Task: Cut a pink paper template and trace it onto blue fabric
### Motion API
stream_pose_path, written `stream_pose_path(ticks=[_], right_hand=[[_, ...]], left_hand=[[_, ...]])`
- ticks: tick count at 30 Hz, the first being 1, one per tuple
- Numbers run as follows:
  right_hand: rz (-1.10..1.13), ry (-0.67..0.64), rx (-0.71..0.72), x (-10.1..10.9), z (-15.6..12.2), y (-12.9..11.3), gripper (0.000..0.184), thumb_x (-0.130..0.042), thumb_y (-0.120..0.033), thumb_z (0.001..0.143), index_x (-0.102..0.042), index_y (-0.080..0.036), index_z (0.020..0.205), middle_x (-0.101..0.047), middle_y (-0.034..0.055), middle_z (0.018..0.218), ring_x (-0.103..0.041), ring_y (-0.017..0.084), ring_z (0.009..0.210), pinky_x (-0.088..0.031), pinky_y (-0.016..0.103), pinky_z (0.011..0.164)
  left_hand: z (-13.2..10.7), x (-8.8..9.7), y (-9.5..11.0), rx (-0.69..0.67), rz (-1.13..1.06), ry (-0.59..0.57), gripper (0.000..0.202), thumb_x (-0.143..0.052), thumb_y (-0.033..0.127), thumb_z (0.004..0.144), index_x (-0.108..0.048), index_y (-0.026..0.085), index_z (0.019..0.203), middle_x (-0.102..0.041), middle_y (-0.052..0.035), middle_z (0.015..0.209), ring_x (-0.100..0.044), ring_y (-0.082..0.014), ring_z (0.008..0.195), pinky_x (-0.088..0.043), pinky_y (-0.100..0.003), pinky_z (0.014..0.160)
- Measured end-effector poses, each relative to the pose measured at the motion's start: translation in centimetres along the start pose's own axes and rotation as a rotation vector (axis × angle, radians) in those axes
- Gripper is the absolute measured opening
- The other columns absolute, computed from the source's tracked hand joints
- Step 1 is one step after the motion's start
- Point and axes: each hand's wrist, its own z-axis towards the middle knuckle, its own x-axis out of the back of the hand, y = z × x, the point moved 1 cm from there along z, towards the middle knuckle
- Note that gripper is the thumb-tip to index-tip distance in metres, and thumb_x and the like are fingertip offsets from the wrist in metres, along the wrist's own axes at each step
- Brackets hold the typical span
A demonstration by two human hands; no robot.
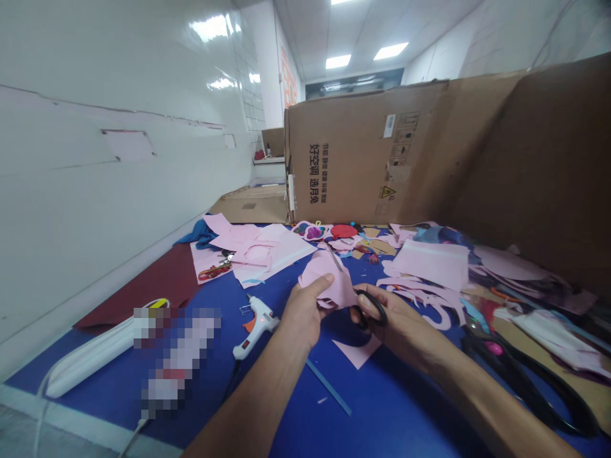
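Observation:
Above the middle of the blue table my left hand (308, 312) grips a curled piece of pink sheet (329, 277), thumb on top. My right hand (382, 315) has its fingers through the black handles of a pair of scissors (377, 310). The scissor blades lie against the pink piece, their tips near its far edge; part of them is hidden by the sheet. Just below the hands, a pink offcut (359, 353) rests on the table. A white glue gun (254, 324) lies left of my left forearm.
Large black-handled shears (529, 375) lie at the right. Pink sheets (267, 248) and scraps cover the back, with more pink offcuts (424, 296) on the right. A cardboard wall (358, 159) stands behind. A white bar-shaped device (95, 356) and a blue strip (329, 388) lie in front.

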Motion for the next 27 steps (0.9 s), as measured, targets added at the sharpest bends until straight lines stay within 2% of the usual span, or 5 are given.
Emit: stream_pose_path(ticks=[8, 15, 27], right_hand=[[-0.018, 0.003, 0.0, -0.15, 0.08, -0.13, 0.06, -0.097, -0.07, 0.076, -0.07, -0.021, 0.096, -0.066, 0.0, 0.08, -0.049, 0.014, 0.071, -0.033, 0.032, 0.067], [-0.029, 0.011, -0.003, -0.24, -0.04, -0.37, 0.062, -0.097, -0.071, 0.075, -0.071, -0.02, 0.098, -0.066, 0.0008, 0.08, -0.048, 0.015, 0.071, -0.033, 0.032, 0.067], [-0.011, -0.01, 0.005, -0.13, -0.17, -0.39, 0.055, -0.096, -0.066, 0.08, -0.073, -0.02, 0.1, -0.068, 0.0033, 0.084, -0.049, 0.016, 0.073, -0.034, 0.031, 0.067]], left_hand=[[-0.03, -0.09, 0.12, 0.001, -0.012, 0.015, 0.048, -0.096, 0.023, 0.066, -0.081, 0.014, 0.11, -0.084, -0.0119, 0.1, -0.076, -0.0232, 0.079, -0.063, -0.033, 0.066], [0.07, 0.03, 0.0, -0.021, -0.015, -0.008, 0.054, -0.095, 0.025, 0.067, -0.08, 0.013, 0.117, -0.085, -0.0146, 0.107, -0.077, -0.0239, 0.08, -0.062, -0.032, 0.067], [-0.14, -0.06, 0.17, -0.02, 0.004, -0.032, 0.047, -0.096, 0.025, 0.065, -0.081, 0.013, 0.107, -0.084, -0.0136, 0.101, -0.076, -0.0235, 0.077, -0.061, -0.033, 0.067]])
